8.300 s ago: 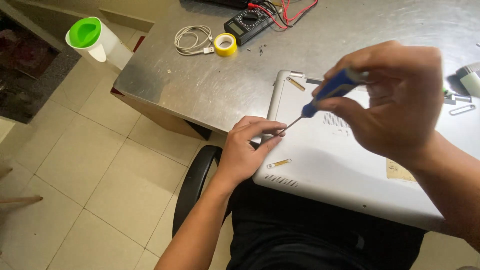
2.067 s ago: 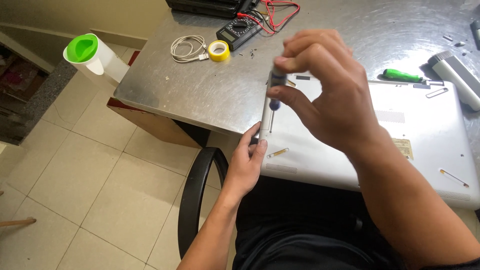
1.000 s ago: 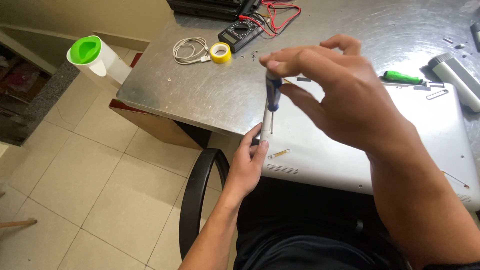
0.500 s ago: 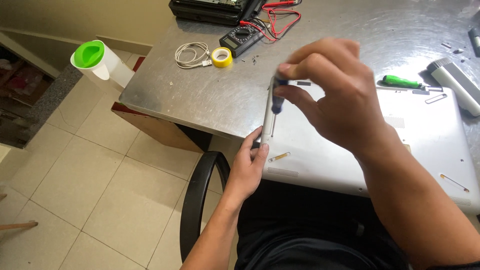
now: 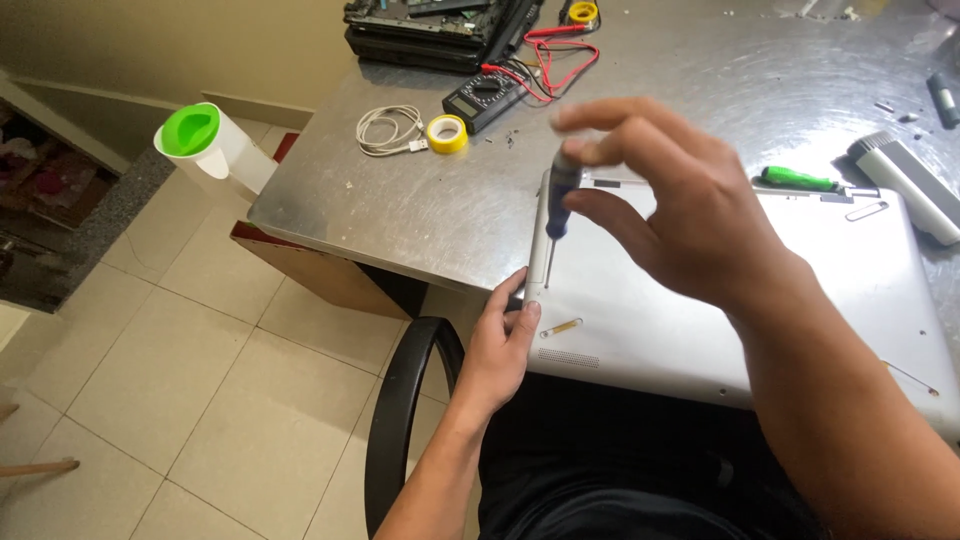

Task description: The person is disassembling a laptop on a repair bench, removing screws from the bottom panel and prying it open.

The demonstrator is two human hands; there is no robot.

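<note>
A silver laptop (image 5: 720, 300) lies bottom side up at the near edge of a steel table (image 5: 430, 210). My left hand (image 5: 500, 345) grips the laptop's near left corner. My right hand (image 5: 675, 210) holds a blue-handled screwdriver (image 5: 558, 205) upright by its top, pinched between fingertips, with the tip down on the laptop's base close to my left fingers. A small yellowish strip (image 5: 560, 327) lies on the base just right of my left hand.
A green-handled screwdriver (image 5: 800, 181) lies at the laptop's far edge. Further back sit a yellow tape roll (image 5: 447, 133), a coiled white cable (image 5: 385, 130), a multimeter (image 5: 492, 95) with red leads and a dark opened laptop (image 5: 430, 25). A green-lidded white jug (image 5: 205, 145) stands left.
Over the last second my right fingers shifted around the screwdriver's top while it stayed upright on the same spot. My left hand kept its grip on the corner.
</note>
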